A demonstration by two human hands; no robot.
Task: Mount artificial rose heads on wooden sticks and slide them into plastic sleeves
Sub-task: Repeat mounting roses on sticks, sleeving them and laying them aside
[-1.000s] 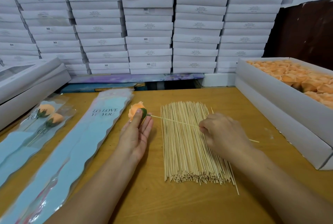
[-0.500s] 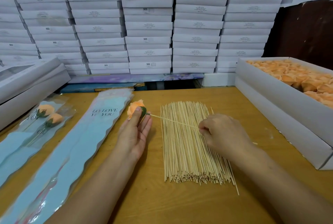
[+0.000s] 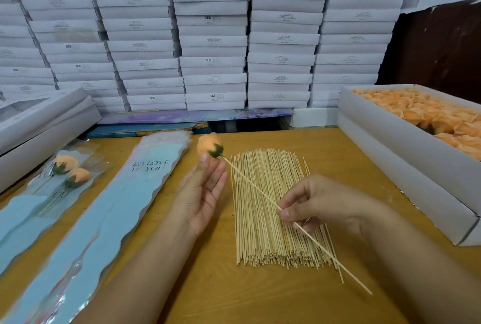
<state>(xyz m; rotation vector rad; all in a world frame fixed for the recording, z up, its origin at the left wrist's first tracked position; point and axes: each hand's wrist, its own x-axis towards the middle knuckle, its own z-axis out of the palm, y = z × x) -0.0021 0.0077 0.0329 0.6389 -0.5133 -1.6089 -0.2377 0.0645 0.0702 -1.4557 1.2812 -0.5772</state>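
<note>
An orange rose head [image 3: 208,142] with a green base sits on the far tip of a wooden stick [image 3: 250,183]. My right hand [image 3: 320,204] pinches that stick near its middle, and the stick slants from the rose down toward the lower right. My left hand [image 3: 203,198] is held palm up just below the rose, fingers straight, with the thumb tip beside the green base. Under the hands lies a flat bundle of sticks [image 3: 263,232]. A stack of blue plastic sleeves [image 3: 104,219] printed "LOVE YOU" lies to the left.
Two finished roses in sleeves [image 3: 75,178] lie at far left beside a white box [image 3: 46,125]. An open white box [image 3: 390,146] of orange rose heads [image 3: 429,115] stands at right. Stacked white boxes [image 3: 213,37] wall off the back of the wooden table [image 3: 208,297].
My left hand has let go of the rose head and opened its fingers. My right hand has drawn back toward me, swinging the stick with the mounted rose into a steeper slant.
</note>
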